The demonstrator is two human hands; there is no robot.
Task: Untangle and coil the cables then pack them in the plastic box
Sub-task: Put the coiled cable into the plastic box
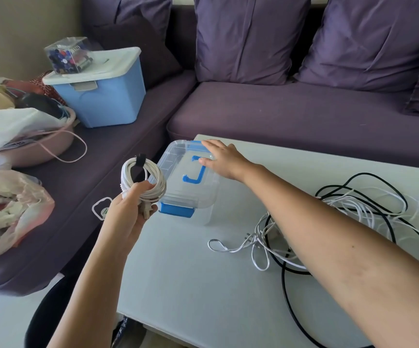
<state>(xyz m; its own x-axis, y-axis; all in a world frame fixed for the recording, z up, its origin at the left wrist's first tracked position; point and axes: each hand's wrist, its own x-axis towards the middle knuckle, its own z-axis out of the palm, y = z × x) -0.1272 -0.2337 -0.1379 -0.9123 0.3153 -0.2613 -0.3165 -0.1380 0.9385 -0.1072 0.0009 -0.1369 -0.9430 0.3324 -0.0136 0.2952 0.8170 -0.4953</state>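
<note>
My left hand [128, 209] grips a coiled white cable [144, 179] bound with a black strap, held up just left of the table's corner. The clear plastic box [185, 182] with blue handle and blue latches stands closed at the table's far left corner. My right hand [224, 159] reaches over the lid, fingers straight, touching it beside the far blue latch. A tangle of black and white cables [354, 217] lies on the table at the right, partly hidden under my right forearm.
The pale table [203, 285] stands against a purple sofa [304, 114]. On the sofa's left part sit a blue bin with white lid [103, 96], a pink basin of clutter [40, 144] and plastic bags [5, 209].
</note>
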